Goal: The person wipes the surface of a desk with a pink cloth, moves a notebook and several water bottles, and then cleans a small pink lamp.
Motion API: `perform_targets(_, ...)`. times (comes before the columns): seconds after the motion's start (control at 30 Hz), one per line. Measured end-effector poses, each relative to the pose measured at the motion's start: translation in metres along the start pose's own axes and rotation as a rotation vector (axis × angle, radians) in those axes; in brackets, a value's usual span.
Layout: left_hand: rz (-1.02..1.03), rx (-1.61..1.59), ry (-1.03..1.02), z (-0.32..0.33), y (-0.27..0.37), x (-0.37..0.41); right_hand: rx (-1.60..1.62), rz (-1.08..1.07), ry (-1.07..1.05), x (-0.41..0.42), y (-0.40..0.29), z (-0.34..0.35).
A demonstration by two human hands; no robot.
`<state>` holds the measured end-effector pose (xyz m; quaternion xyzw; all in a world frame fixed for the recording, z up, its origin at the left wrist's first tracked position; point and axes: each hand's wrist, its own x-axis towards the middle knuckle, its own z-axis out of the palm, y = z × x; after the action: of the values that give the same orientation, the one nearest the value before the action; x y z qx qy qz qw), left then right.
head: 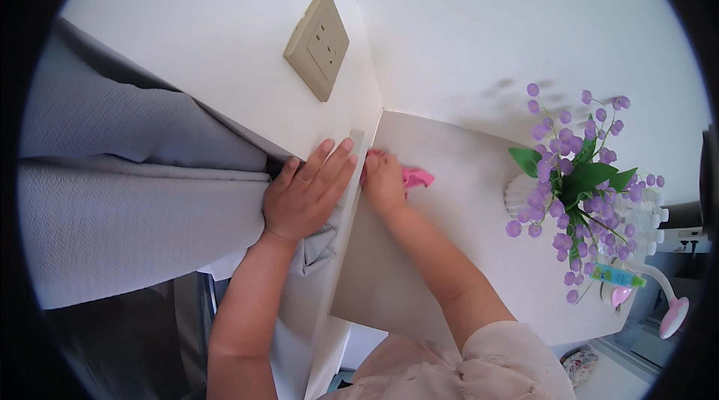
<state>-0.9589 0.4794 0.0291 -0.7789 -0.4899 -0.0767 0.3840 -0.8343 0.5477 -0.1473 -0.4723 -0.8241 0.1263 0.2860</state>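
A crumpled pink cloth (418, 177) is bunched under my right hand (385, 181), which grips it against the pale tabletop (415, 254). That hand is close to the corner where the tabletop meets the walls, beside a raised white edge strip (347, 209). Part of the cloth sticks out past my fingers; the rest is hidden beneath them. My left hand (306, 192) lies palm down with fingers apart, its fingertips at the strip and the wall. It holds nothing. Grey curtain fabric (140, 198) hangs right beside its wrist.
A beige wall socket (320, 45) sits above the corner. Artificial purple flowers stand in a white ribbed vase (518, 195) on the tabletop. Beyond are clear plastic bottles (643, 220), a blue-green tube (618, 275) and a pink-and-white lamp (674, 317).
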Motion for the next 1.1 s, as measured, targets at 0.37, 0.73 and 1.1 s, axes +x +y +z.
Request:
perform_targets(0.37,0.004,0.020,0.007,-0.002,-0.001,-0.001,0.704,0.297,-0.067,0.016,0.033,-0.063)
perform_targets(0.73,-0.023,-0.026,-0.017,-0.004,0.002,-0.001,0.338,-0.149,-0.059,-0.037,0.008,-0.017)
perform_targets(1.1,-0.022,-0.120,0.014,-0.006,-0.001,-0.005,0.995,-0.419,-0.633,-0.240,-0.097,-0.093)
